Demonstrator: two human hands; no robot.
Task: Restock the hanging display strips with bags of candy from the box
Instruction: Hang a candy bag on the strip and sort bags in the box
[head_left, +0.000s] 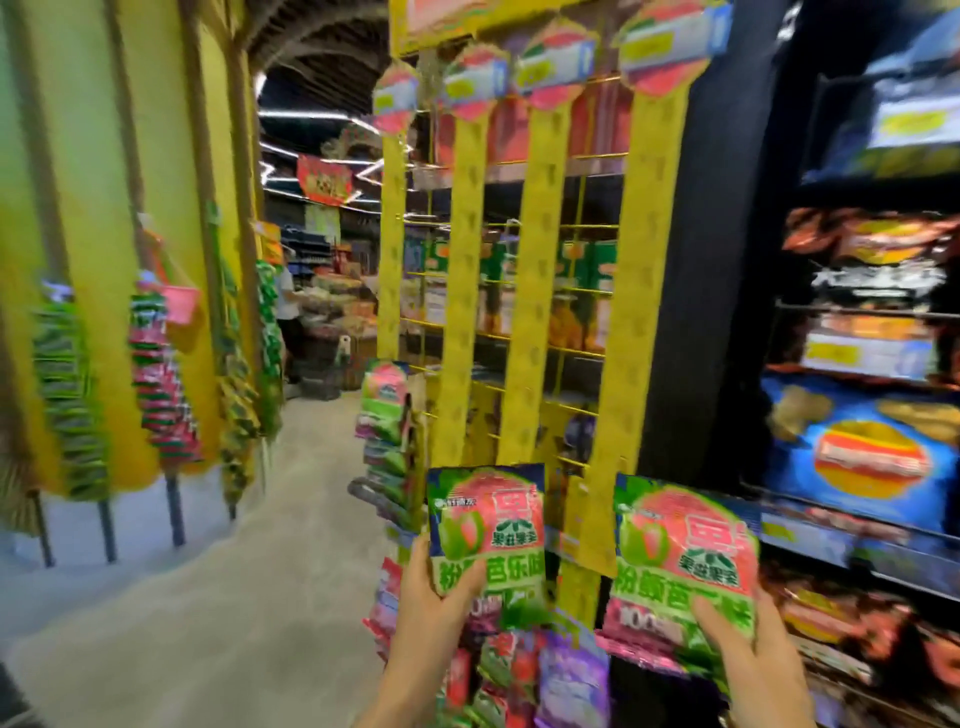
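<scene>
My left hand (434, 597) grips the lower edge of a pink-and-green candy bag (485, 525), held upright in front of the yellow hanging strips (537, 322). My right hand (743, 649) holds a second matching candy bag (685, 556) by its bottom, just right of the rightmost strip (644, 312). The upper lengths of the strips hang bare; several candy bags (387, 405) hang on the leftmost strip lower down. More bags (566, 675) cluster below my hands. The box is out of view.
On the right stands a dark shelf with snack bags (857, 457). Across the aisle on the left, other strips (161, 374) carry green and red packets on a yellow stand. The grey aisle floor (249, 571) runs ahead, with a person (288, 312) far down it.
</scene>
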